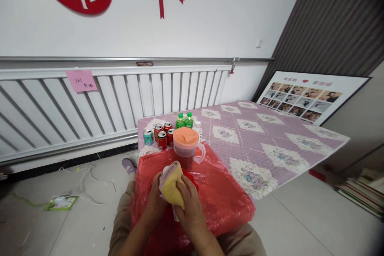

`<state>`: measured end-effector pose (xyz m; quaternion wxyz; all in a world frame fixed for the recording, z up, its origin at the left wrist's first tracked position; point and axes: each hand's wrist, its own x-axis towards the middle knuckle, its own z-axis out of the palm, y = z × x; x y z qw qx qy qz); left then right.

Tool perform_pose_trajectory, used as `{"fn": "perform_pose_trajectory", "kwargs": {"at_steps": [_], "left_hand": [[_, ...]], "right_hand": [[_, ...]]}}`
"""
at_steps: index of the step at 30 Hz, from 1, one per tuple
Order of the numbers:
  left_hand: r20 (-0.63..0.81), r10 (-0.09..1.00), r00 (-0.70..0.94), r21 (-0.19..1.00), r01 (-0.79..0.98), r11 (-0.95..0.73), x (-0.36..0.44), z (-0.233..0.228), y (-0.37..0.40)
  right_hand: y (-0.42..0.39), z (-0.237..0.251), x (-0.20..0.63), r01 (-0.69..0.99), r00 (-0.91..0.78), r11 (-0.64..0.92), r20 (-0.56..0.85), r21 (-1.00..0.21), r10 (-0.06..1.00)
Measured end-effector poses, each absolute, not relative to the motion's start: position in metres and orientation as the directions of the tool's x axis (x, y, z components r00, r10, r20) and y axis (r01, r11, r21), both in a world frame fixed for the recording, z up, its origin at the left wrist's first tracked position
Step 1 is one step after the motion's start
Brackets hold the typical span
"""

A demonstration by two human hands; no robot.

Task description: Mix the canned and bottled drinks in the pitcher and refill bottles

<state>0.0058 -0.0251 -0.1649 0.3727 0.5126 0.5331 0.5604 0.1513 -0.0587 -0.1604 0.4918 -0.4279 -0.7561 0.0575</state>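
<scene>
A folded yellow cloth [174, 188] with a purple-and-white edge is held between my two hands, above the red plastic sheet. My right hand [191, 207] is closed round its right side, fingers pressed on the yellow face. On the other side, my left hand [156, 199] grips the cloth's edge; its fingers are mostly hidden behind it. Something white shows at the top of the fold, but I cannot make out what. Just beyond stands a clear pitcher [183, 156] with an orange lid and brown liquid inside. A bright red thing [191, 179] is partly hidden behind the cloth.
Red cans [162, 141], a teal can [148, 137], green bottles [189, 121] and a clear bottle [197, 129] stand behind the pitcher. The purple floral tablecloth [237, 150] stretches right, under the red plastic sheet [222, 192]. A green power strip [61, 203] lies on the floor.
</scene>
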Motion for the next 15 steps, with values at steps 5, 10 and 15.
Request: {"fn": "perform_pose_trajectory", "kwargs": {"at_steps": [5, 10, 15], "left_hand": [[0.097, 0.981, -0.170, 0.988, 0.138, -0.074, 0.003, -0.160, -0.034], [0.125, 0.978, -0.167, 0.982, 0.159, -0.099, 0.004, -0.157, -0.036], [0.145, 0.971, -0.189, 0.979, 0.167, -0.113, 0.005, -0.172, -0.031]], "right_hand": [[-0.060, -0.178, 0.167, 0.593, -0.015, 0.502, 0.615, -0.630, 0.789], [-0.053, -0.141, 0.171, 0.569, 0.128, 0.443, 0.607, -0.693, 0.785], [-0.040, -0.088, 0.147, 0.613, -0.201, 0.636, 0.686, -0.469, 0.699]]}}
